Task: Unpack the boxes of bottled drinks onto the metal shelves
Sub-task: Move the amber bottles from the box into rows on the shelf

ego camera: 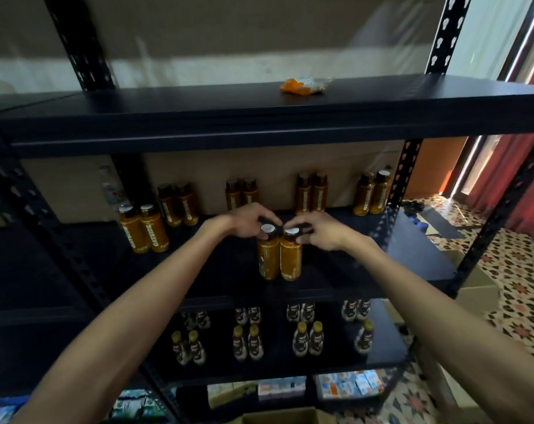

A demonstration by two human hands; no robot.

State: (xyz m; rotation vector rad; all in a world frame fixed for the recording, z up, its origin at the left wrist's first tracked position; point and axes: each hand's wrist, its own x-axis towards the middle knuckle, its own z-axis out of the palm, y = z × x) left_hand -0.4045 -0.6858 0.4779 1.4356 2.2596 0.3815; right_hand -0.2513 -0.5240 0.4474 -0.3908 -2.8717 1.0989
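- A cardboard box [290, 416] sits lowest in view, below the middle shelf [366, 270] and nearest the person; only its open top edge shows.
- Under the middle shelf, yellow-capped bottles [247, 341] stand in pairs on a lower level. They are out of the hands' way.
- At the front of the middle shelf, the left hand [250, 221] curls its fingers round the cap of the left bottle [268, 258]. The right hand [317, 231] pinches the cap of the right bottle [291, 261].
- The two orange bottles touch side by side, upright. Whether their bases rest on the middle shelf or hang just above it I cannot tell.
- Risk: they are close to the middle shelf's front lip. Let go there, or nudged by a withdrawing wrist, one could tip forward and drop towards the box.
- Risk: both are held by the cap alone, so a bottle could swing or slip if moved fast.
- Bare board lies to either side of them on the middle shelf and behind them, with room to slide them back.
- A front pair [143, 231] stands at the middle shelf's left.
- Four back pairs [241, 194] line the middle shelf's rear; pushing too far would knock them.
- Above the middle shelf, the top shelf [259, 117] limits how high the hands can lift; an orange-and-white packet [305, 85] lies on it.
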